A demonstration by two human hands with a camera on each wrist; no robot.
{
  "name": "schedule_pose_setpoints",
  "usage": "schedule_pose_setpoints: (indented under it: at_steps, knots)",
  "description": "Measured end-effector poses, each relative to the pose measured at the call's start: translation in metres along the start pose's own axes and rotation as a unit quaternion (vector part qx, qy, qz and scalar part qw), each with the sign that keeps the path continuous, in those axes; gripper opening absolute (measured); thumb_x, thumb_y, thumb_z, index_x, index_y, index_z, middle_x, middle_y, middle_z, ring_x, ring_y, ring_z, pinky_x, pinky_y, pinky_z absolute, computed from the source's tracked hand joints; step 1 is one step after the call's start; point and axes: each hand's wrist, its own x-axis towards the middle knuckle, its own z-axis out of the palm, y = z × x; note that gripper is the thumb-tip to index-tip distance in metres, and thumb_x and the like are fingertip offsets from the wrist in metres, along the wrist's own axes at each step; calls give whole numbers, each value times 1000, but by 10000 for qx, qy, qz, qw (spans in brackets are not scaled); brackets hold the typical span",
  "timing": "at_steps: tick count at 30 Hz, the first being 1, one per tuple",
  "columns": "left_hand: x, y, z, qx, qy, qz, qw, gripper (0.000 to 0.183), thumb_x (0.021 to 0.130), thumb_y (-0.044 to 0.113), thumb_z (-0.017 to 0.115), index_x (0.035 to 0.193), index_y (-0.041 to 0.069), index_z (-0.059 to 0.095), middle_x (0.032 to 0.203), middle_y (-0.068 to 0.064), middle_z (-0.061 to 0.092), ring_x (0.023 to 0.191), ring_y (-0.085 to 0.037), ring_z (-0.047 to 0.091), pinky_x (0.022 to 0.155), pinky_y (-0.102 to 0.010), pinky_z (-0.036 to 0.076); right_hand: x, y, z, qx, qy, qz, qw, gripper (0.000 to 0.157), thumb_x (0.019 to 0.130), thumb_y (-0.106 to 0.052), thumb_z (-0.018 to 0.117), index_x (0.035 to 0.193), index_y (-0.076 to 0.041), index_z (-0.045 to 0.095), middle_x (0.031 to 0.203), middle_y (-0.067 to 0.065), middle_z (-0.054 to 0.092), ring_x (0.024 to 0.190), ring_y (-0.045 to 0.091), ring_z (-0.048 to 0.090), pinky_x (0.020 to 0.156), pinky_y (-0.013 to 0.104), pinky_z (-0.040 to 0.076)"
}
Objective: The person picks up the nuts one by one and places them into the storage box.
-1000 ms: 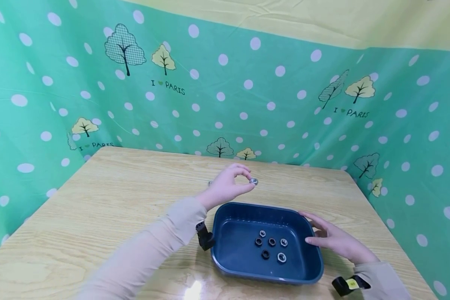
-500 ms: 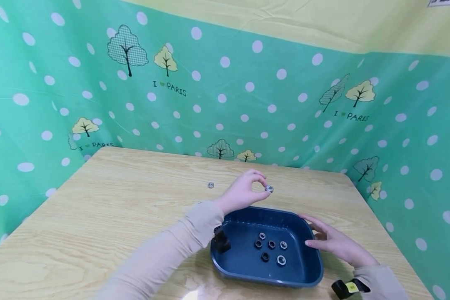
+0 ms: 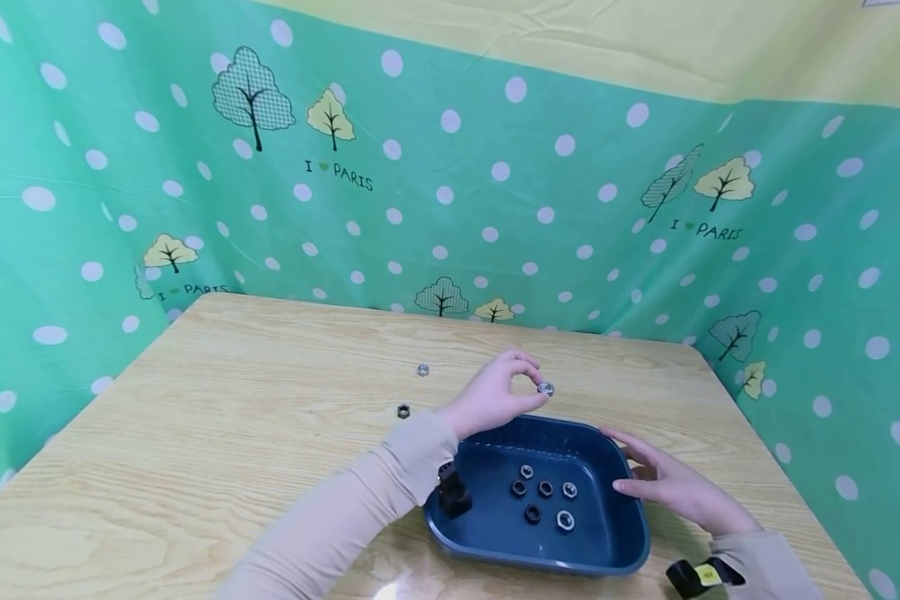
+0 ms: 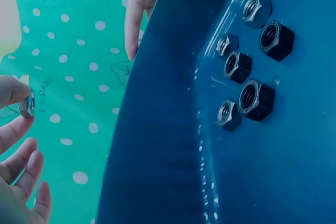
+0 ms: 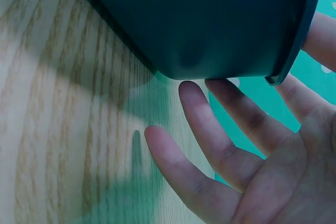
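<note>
My left hand (image 3: 498,387) pinches a silver hex nut (image 3: 545,389) between thumb and finger, above the table just past the far rim of a dark blue plastic basin (image 3: 487,537). In the left wrist view the pinched nut (image 4: 27,103) stands on edge, the other fingers loosely bent. Inside the basin lie several nuts, some silver (image 3: 566,521), some dark (image 3: 532,514). My right hand (image 3: 678,483) grips the basin's right side, thumb over the rim and fingers outside. From the right wrist view, its fingers (image 5: 197,108) spread under the rim along the outer wall.
Left of the basin, a silver nut (image 3: 423,370) and a dark nut (image 3: 403,411) lie on the wooden table (image 3: 217,433). A green dotted curtain (image 3: 390,208) hangs behind the table and at both sides. My left forearm crosses over the basin's left end.
The left hand has moved right and slightly nearer with the silver nut, uncovering the two nuts on the table. The right hand stays on the basin.
</note>
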Motion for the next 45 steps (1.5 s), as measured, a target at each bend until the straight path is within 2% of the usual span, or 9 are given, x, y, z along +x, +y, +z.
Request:
schedule_pose_setpoints:
  at_steps: [7,18,25,30,34,38,45]
  knots:
    - [-1,-5,9,79,-115,10,9999,9,85,21,70,85,13,66,124,-6,56,120,-23,50,103,-37,40,1,1,1,-3,23,32,10000,74,90,-29,63,150,-15,23,150,31,22,119,44,48,87,55,48]
    - [-4,-1,15,423,-496,148,9978,8,87,21,67,90,14,65,123,-2,57,120,-18,51,102,-29,41,1,2,0,-12,69,93,9999,76,89,-30,64,150,-14,22,149,31,23,119,45,48,87,55,48]
    - [-8,-3,17,764,-776,564,9924,10,88,22,66,92,13,65,121,-3,58,118,-16,53,100,-26,42,2,2,0,20,42,111,9999,76,89,-30,64,150,-14,22,149,32,22,121,49,44,87,57,48]
    - [-9,-2,16,762,-1136,570,9890,10,88,23,66,93,14,65,123,-1,57,119,-14,52,100,-24,41,1,1,0,5,48,92,9999,76,89,-29,64,150,-14,22,149,32,21,121,50,44,87,57,48]
    - [-9,-2,17,709,-1464,718,9841,10,88,22,66,94,14,65,120,1,58,112,-10,54,98,-23,42,1,0,0,45,38,123,9999,76,89,-30,64,150,-14,22,149,32,22,122,51,43,86,56,48]
    - [-8,-1,17,649,-1587,824,9817,11,88,20,66,94,12,65,115,1,59,106,-8,56,96,-23,45,1,1,0,50,26,136,9999,76,89,-30,64,150,-13,21,149,32,22,123,52,41,87,56,48]
    - [-6,-1,20,1043,-1752,866,9752,13,88,24,66,98,15,65,110,4,60,102,-6,55,91,-17,44,2,1,-1,35,64,162,9998,77,89,-31,65,150,-14,22,149,32,21,125,55,37,87,56,48]
